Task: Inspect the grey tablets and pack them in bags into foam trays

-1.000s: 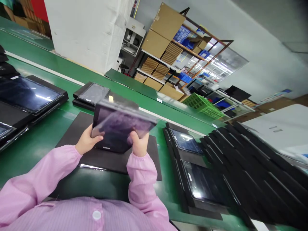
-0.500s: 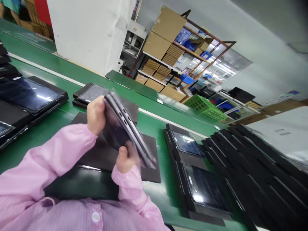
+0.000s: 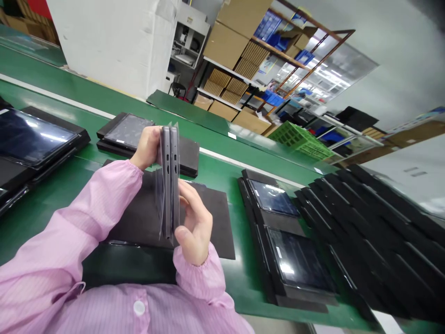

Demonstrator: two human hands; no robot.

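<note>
Two thin grey tablets (image 3: 170, 181), pressed face to face, stand on edge in the air above the table, their port edges turned up to me. Clear film sticks out at their sides. My left hand (image 3: 149, 147) grips the far end from the left, closed on it. My right hand (image 3: 195, 220) lies against the right face near the close end, fingers bent along it and thumb by the lower corner. Below them, dark flat foam sheets (image 3: 215, 222) rest on the green table. Just behind is a black foam tray (image 3: 189, 157) holding another tablet (image 3: 128, 130) with a grey screen.
To the right, a foam tray holds two tablets (image 3: 292, 260), beside long stacks of black foam trays (image 3: 375, 236). More trays with dark-screened tablets (image 3: 38, 134) lie on the left. Across the green table (image 3: 239, 287) stand a white pillar (image 3: 111, 46), shelves of cartons (image 3: 225, 46) and a green crate (image 3: 299, 141).
The tablets have turned from a slant to nearly upright, port edges toward me. My right hand has shifted from their near left face to the right side.
</note>
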